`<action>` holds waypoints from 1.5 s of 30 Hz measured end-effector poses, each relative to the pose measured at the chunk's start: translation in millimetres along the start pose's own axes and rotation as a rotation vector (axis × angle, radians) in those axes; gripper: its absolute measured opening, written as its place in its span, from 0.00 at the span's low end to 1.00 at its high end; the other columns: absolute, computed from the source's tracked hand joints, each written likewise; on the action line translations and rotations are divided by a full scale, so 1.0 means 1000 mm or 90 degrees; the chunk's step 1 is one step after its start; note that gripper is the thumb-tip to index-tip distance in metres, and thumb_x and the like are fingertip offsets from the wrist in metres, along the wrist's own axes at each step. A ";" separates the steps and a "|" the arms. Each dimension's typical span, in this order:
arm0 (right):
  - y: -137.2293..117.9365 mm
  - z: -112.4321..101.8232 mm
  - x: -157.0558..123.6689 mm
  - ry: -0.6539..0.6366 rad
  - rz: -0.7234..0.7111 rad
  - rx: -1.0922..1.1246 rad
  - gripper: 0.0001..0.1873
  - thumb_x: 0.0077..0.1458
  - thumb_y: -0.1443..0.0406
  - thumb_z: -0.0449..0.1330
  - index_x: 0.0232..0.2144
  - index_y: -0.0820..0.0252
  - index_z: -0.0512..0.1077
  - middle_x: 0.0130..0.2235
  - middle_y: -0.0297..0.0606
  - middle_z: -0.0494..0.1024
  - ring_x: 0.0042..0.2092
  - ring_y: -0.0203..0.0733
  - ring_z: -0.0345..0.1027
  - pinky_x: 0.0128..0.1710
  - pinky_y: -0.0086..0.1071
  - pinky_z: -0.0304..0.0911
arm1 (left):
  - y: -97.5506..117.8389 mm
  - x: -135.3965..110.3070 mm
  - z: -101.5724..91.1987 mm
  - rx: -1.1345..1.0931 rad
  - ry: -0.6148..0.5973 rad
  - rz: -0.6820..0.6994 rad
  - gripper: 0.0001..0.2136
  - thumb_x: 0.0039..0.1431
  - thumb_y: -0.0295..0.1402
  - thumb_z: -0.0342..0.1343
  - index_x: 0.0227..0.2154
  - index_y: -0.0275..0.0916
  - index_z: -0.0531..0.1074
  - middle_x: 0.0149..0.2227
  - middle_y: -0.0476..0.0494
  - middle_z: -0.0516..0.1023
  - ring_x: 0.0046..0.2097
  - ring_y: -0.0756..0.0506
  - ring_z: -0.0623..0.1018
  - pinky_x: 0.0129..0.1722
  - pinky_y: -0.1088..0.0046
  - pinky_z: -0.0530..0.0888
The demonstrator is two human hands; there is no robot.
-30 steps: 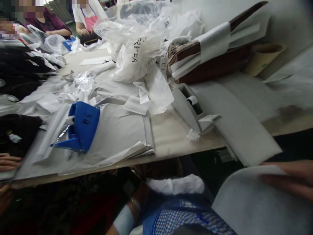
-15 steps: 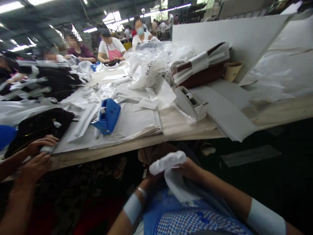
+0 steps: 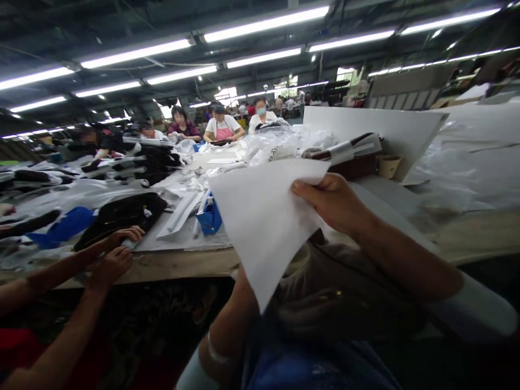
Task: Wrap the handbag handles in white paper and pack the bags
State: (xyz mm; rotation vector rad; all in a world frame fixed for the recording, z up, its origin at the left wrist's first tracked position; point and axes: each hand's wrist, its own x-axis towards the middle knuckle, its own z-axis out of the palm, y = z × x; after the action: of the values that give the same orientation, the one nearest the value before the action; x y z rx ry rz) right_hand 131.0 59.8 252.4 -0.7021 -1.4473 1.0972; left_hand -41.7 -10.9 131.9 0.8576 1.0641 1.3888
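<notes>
My right hand (image 3: pixel 331 203) pinches a white sheet of paper (image 3: pixel 266 216) near its upper right corner, thumb on the near face. The sheet hangs slanted in front of me, with one corner pointing down. Behind it my left hand is hidden; only the wrist and forearm (image 3: pixel 233 317) show below the paper, so its fingers cannot be made out. A brownish bag (image 3: pixel 325 287), dark and partly covered by my right arm, is at my lap under the sheet.
A co-worker's hands (image 3: pixel 117 249) rest by a black bag (image 3: pixel 122 214) on the left. A blue box (image 3: pixel 209 216) stands behind the sheet's left edge. Clear plastic wrap (image 3: pixel 280 143), a paper-wrapped brown bag (image 3: pixel 353 162) and a tape roll (image 3: pixel 389 166) lie further back.
My right hand has risen from my lap and now holds up a white sheet. The white rolled bundle seen before at my hands no longer shows. My view has tilted upward.
</notes>
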 end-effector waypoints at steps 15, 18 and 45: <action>0.092 -0.048 0.181 0.070 0.241 0.117 0.06 0.51 0.65 0.68 0.27 0.59 0.75 0.25 0.34 0.80 0.28 0.38 0.75 0.28 0.27 0.72 | 0.016 0.168 0.062 -0.026 -0.044 0.068 0.20 0.52 0.45 0.65 0.40 0.34 0.74 0.42 0.36 0.81 0.39 0.44 0.82 0.19 0.82 0.58; 0.113 -0.087 0.168 0.062 0.326 0.078 0.05 0.48 0.70 0.69 0.28 0.62 0.76 0.27 0.40 0.81 0.28 0.42 0.75 0.25 0.30 0.73 | -0.035 0.196 0.056 -0.028 -0.048 -0.037 0.20 0.51 0.44 0.65 0.41 0.34 0.75 0.44 0.33 0.80 0.40 0.42 0.83 0.18 0.82 0.54; 0.109 -0.167 -0.147 -0.108 0.373 -0.603 0.18 0.57 0.49 0.57 0.35 0.52 0.80 0.35 0.39 0.84 0.36 0.53 0.77 0.38 0.37 0.68 | -0.099 0.081 0.049 -0.037 -0.122 -0.280 0.22 0.45 0.46 0.69 0.38 0.35 0.74 0.34 0.43 0.79 0.32 0.49 0.78 0.15 0.85 0.53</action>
State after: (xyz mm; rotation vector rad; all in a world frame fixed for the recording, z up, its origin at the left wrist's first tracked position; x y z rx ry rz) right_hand 303.2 11.2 81.7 -1.8197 -1.9709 0.8512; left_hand 28.3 72.0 48.6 0.6501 0.9859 0.9450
